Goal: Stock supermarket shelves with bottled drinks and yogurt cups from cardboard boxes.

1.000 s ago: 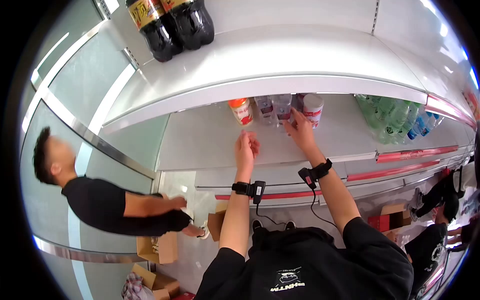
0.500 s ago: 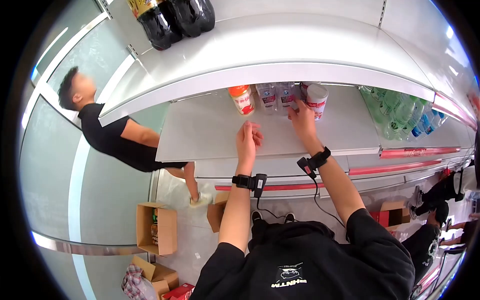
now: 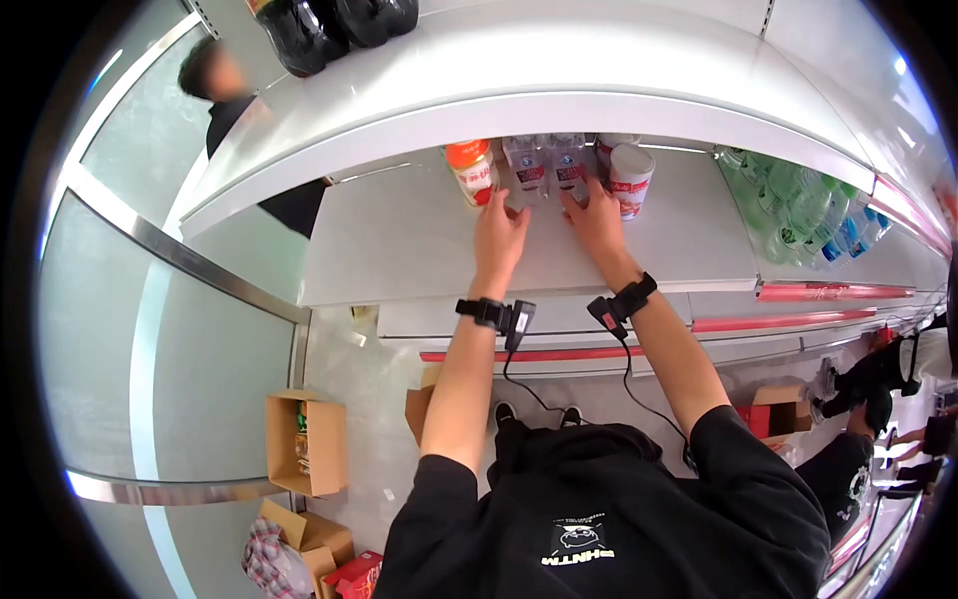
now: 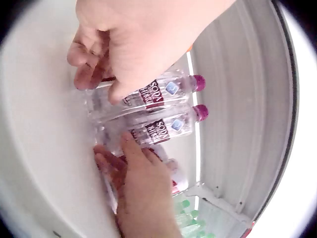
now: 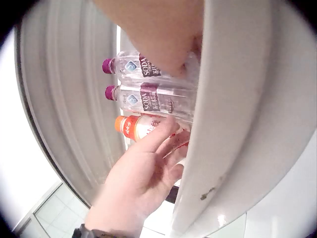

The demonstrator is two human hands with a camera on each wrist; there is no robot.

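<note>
Two clear soda water bottles with purple caps, a left one [image 3: 527,172] and a right one [image 3: 567,168], stand side by side on the lower shelf [image 3: 399,245]. To their left is a white bottle with an orange cap [image 3: 473,178]; to their right, a white-and-red can [image 3: 631,182]. My left hand [image 3: 502,240] reaches to the front of the orange-capped bottle and left soda bottle, fingers loosely bent. My right hand [image 3: 599,228] is between the right soda bottle and the can, a fingertip against that bottle in the left wrist view. Neither hand grips anything.
An upper shelf [image 3: 559,108] overhangs the bottles, with dark cola bottles [image 3: 369,22] on it. Green bottles [image 3: 798,205] stand at the right. Cardboard boxes [image 3: 324,449] sit on the floor. A person [image 3: 228,115] is beyond the shelf's left end.
My left hand has moved forward to the bottles. My right hand stays near the right soda bottle and the can. The person at left has walked farther away, behind the shelf.
</note>
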